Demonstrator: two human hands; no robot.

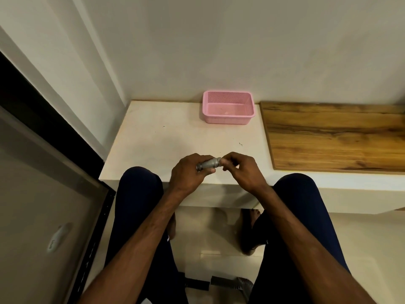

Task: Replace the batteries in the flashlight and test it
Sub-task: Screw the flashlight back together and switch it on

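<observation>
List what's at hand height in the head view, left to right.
left hand → flashlight → right hand → wooden board

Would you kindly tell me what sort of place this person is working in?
Most likely a room in a home, not a workshop: a low white ledge built against a plain wall, a pink plastic basket on it, a wood-grain panel alongside, and glossy floor tiles below.
</observation>
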